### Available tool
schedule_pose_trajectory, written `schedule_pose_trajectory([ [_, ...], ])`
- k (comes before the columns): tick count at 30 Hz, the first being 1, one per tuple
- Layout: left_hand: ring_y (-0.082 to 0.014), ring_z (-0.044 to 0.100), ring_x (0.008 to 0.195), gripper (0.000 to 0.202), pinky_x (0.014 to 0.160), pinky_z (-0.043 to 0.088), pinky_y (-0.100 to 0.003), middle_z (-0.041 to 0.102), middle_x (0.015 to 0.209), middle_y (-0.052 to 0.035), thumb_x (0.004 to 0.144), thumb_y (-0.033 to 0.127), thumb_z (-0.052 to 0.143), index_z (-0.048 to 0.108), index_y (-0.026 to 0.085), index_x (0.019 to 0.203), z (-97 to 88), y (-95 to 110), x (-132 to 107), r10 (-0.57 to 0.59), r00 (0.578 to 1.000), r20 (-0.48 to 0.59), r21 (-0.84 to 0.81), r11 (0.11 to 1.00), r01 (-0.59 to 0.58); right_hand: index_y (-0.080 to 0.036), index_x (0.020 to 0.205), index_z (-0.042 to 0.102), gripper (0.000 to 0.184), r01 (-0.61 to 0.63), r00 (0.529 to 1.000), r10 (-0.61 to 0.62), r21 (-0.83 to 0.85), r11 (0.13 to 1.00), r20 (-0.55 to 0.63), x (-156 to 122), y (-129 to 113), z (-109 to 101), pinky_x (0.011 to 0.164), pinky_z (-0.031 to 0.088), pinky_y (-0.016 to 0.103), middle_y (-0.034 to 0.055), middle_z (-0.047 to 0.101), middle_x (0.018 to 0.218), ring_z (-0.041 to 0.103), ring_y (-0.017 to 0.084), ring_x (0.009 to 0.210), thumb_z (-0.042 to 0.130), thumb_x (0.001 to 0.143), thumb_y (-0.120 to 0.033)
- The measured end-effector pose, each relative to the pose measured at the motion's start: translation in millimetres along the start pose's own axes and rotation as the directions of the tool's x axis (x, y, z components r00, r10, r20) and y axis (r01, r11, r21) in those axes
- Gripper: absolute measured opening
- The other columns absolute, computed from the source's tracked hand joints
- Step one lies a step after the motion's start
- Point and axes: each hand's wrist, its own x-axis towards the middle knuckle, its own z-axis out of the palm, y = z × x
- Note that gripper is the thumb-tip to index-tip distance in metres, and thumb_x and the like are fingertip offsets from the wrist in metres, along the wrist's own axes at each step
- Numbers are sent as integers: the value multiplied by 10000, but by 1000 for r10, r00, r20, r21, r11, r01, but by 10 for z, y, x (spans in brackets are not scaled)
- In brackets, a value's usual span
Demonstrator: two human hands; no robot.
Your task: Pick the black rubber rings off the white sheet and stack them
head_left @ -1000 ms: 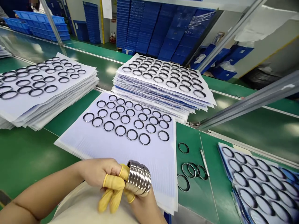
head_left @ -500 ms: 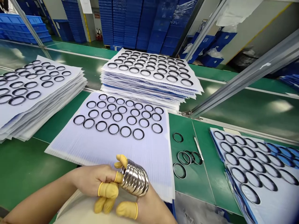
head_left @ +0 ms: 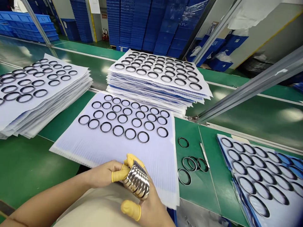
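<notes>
A row of shiny metal rings [head_left: 137, 183] is strung over the fingers of my right hand [head_left: 152, 205], at the bottom middle. Its thumb stands apart from the rings. My left hand [head_left: 105, 174] reaches in from the left, its fingers closed on the near end of the row of rings; the exact fingertip contact is partly hidden. Yellow finger cots cover fingertips on both hands. Just beyond lies a pile of white sheets [head_left: 104, 143], with several dark-edged rings [head_left: 130, 139] laid flat in rows on its far half.
Several loose rings [head_left: 184, 184] and a white pen-like stick [head_left: 204, 155] lie on the green table [head_left: 201, 192] to the right. Ring-covered sheet stacks stand at left [head_left: 71, 101], back [head_left: 146, 85] and right [head_left: 291, 217]. A slanted metal post [head_left: 248, 85] rises at right.
My left hand has moved up and right against the end of the rings, and its lower fingers have tucked in. The ring row has turned slightly. The view has shifted a little left.
</notes>
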Motion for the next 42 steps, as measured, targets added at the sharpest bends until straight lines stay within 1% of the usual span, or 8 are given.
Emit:
schedule_pose_trajectory([
  [7, -141, 549, 710, 303, 738, 456, -272, 626, 718, 0, 738, 436, 725, 663, 143, 691, 22, 97, 14, 87, 996, -26, 43, 995, -86, -242, 1425, 319, 872, -32, 999, 34, 68, 997, -30, 17, -93, 52, 1072, 341, 476, 146, 426, 1407, 358, 340, 1344, 680, 719, -604],
  [14, -189, 599, 872, 268, 819, 464, -293, 665, 878, -74, 878, 347, 585, 712, 130, 787, -53, 223, -84, 318, 941, -113, 412, 877, -247, -293, 1045, 678, 354, -41, 999, 43, 74, 996, -25, -62, 121, 78, 1024, 384, 516, 105, 578, 1294, 484, 340, 1239, 680, 767, -512],
  [17, -196, 623, 869, 236, 814, 481, -291, 675, 892, -87, 870, 286, 588, 719, 115, 775, -56, 231, -120, 302, 944, -132, 469, 858, -209, -251, 1018, 690, 358, -108, 994, 109, 73, 991, -6, -95, 172, 30, 972, 430, 510, 128, 656, 1168, 571, 336, 1122, 685, 767, -506],
  [22, -189, 644, 911, 180, 816, 502, -262, 702, 963, -87, 852, 136, 556, 735, 118, 864, -39, 219, -114, 323, 941, -100, 530, 818, -224, -201, 962, 706, 347, -141, 970, 119, 92, 986, 213, -49, 107, -47, 859, 495, 461, 108, 717, 924, 652, 278, 890, 618, 823, -506],
  [30, -164, 648, 963, 288, 844, 502, -239, 688, 1069, -74, 818, 27, 495, 716, 139, 964, -4, 180, -64, 369, 928, -43, 660, 708, -251, -277, 1159, 622, 405, -129, 969, 47, 336, 933, 242, -10, 184, 26, 860, 491, 453, 76, 729, 991, 668, 236, 851, 672, 805, -466],
  [34, -156, 637, 907, 206, 818, 488, -227, 678, 1021, -63, 891, 145, 502, 707, 159, 879, -95, 229, -79, 314, 948, 55, 737, 628, -251, -285, 1114, 637, 353, -141, 976, 51, 438, 888, 211, -58, 245, 29, 788, 528, 437, 80, 727, 1036, 696, 232, 820, 678, 806, -452],
  [37, -135, 629, 752, 157, 709, 481, -192, 689, 834, -33, 897, 199, 529, 682, 168, 879, -228, 307, -114, 155, 967, 200, 769, 586, -253, -244, 1130, 617, 403, -164, 976, 113, 282, 945, 186, -99, 213, -11, 840, 514, 472, 114, 709, 1078, 679, 272, 920, 690, 792, -448],
  [42, -89, 572, 482, 156, 495, 466, -151, 662, 629, -2, 881, 120, 480, 629, 155, 908, -395, 313, -129, -93, 949, 303, 594, 797, -112, -226, 1218, 593, 579, -129, 980, 135, -47, 990, 146, -47, 98, -53, 973, 446, 478, 115, 645, 1215, 563, 342, 1146, 736, 719, -482],
])
